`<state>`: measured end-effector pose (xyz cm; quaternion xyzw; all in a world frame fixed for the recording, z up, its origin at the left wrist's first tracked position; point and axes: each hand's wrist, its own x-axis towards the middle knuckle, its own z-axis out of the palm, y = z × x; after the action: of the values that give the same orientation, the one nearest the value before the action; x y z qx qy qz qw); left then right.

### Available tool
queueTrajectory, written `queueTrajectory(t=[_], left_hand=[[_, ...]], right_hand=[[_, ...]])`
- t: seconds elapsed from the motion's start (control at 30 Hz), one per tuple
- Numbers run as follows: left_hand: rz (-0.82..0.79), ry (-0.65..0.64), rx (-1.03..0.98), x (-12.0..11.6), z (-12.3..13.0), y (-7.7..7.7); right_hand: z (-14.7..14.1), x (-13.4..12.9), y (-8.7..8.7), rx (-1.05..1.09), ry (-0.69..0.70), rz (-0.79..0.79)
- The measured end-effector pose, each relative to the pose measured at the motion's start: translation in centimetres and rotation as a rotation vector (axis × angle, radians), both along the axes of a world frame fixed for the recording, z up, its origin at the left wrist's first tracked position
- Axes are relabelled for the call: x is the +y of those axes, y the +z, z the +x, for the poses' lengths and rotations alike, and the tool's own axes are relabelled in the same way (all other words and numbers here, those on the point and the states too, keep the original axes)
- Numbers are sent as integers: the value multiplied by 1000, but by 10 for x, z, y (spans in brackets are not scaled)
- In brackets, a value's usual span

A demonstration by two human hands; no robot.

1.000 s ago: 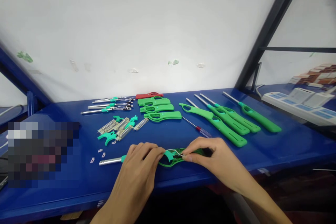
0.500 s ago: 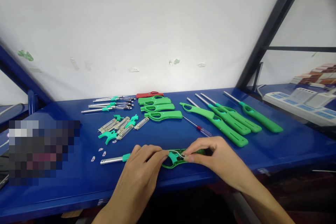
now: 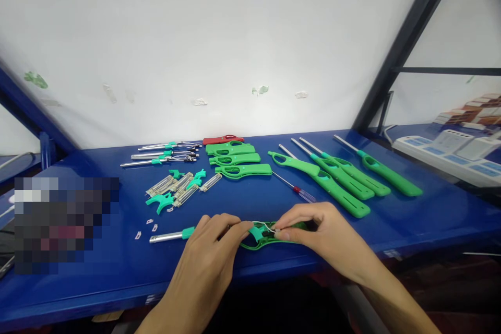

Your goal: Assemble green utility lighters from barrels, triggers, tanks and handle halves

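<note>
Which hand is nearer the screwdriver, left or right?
Right. The right hand is just on the near side of the screwdriver, close to its handle; the left hand is farther off, to its left and nearer the wearer.

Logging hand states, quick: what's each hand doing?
Left hand: closed on the open green plastic casing.
Right hand: closed, finger and thumb pinching the thin white wire.

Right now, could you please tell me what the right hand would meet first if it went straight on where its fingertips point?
Probably the curved teal piece in the open green shell, with the left hand just beyond; whether the right hand would pass above is unclear.
</note>
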<state>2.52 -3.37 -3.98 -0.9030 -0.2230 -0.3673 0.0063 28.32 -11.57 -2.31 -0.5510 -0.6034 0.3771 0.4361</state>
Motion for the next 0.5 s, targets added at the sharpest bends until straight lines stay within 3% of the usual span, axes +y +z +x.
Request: queueTrajectory(t=[0.5], left_hand=[[-37,-34,78,-2,-2,4]], right_hand=[[-1,2,6,7,31,-35]])
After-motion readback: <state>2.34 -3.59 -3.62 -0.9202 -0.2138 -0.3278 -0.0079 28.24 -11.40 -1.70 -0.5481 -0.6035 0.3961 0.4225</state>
